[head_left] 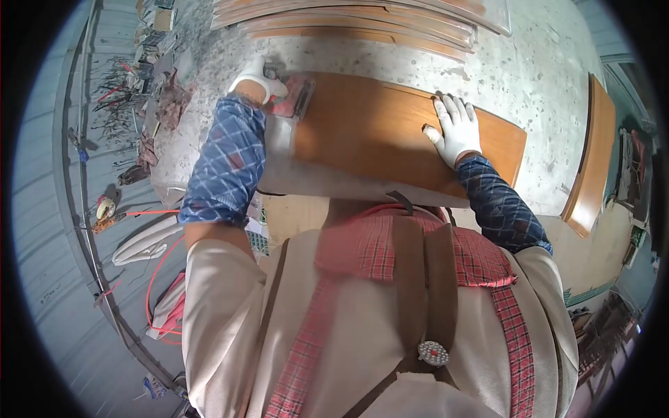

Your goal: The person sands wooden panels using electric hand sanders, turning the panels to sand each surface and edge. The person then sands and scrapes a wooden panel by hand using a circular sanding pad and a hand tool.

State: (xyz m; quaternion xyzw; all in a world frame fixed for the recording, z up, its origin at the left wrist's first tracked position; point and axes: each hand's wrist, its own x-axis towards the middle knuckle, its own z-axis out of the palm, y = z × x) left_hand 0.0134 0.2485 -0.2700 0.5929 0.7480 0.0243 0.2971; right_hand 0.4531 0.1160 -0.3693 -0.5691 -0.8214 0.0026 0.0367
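Note:
A brown wooden panel lies on the speckled grey work table in front of me. At its left end, my white-gloved left hand is closed on a red hand sander. The sander is smeared by motion, so its details are unclear; it sits at the panel's left edge. My right hand, also in a white glove with dark fingertips, lies flat on the panel's right half with fingers apart. Blue patterned sleeves cover both forearms.
Several wooden panels are stacked along the table's far side. Another brown panel stands at the right edge. Crumpled cloths lie at the left edge. An orange hose curves down at the left, beside a ribbed wall.

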